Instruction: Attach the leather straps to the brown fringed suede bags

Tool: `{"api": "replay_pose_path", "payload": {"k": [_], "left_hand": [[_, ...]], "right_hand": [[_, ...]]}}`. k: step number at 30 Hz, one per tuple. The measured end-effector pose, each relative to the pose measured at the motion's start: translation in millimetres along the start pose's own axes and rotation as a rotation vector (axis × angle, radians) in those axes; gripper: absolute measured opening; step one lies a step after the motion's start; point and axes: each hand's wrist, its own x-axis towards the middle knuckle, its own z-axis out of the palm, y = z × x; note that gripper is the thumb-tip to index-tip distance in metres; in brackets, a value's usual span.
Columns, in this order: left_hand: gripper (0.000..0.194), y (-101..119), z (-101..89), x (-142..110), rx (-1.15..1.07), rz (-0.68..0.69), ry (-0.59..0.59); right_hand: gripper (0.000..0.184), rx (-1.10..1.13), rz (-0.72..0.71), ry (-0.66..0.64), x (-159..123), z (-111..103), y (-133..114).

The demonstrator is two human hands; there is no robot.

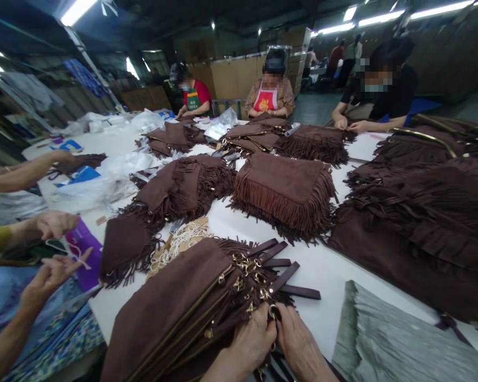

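Observation:
My left hand (250, 339) and my right hand (298, 344) meet at the near edge of the white table (334, 270). Both are closed around the gold ring hardware (271, 312) at the end of a brown suede zip pouch. That pouch lies on top of a fanned stack of brown suede pouches (175, 313) with gold zips. Brown leather straps (287, 276) stick out of the stack toward the right. My fingertips are partly hidden by the hardware and straps.
Brown fringed suede bags (287, 193) lie in piles across the table, a large heap (422, 223) at right. Grey-green fabric (386, 339) lies near right. A bundle of white string tags (183, 239) sits by the stack. A neighbour's hands (50, 265) work at left; several people sit opposite.

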Motion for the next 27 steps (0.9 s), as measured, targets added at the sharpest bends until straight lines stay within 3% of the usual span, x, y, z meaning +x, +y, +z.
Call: {"api": "replay_pose_path", "payload": {"k": [10,15,18,21,24,25,27], "left_hand": [[0.027,-3,-3.6,-1,0.03,0.049,0.025],[0.025,-1,-1.5,0,0.063,0.071,0.058],[0.033,-14,1.2,-8,0.115,0.218,0.091],[0.051,-44,7.0,-28,0.185,0.543,0.248],[0.057,-77,20.3,-55,0.264,0.819,0.529],[0.058,-84,26.2,-63,0.286,0.867,0.575],[0.058,-90,37.5,-74,0.308,0.846,0.553]], "right_hand": [[0.037,-0.01,-0.203,-0.118,7,-12,15],[0.032,-0.044,-0.179,-0.101,-5,-14,17],[0.03,0.079,-0.031,-0.205,-2,-36,4],[0.023,0.438,0.295,-0.363,16,-67,-17],[0.015,0.714,0.497,-0.358,40,-86,-34],[0.015,0.77,0.527,-0.336,48,-88,-38],[0.012,0.849,0.563,-0.31,62,-90,-43]]}}
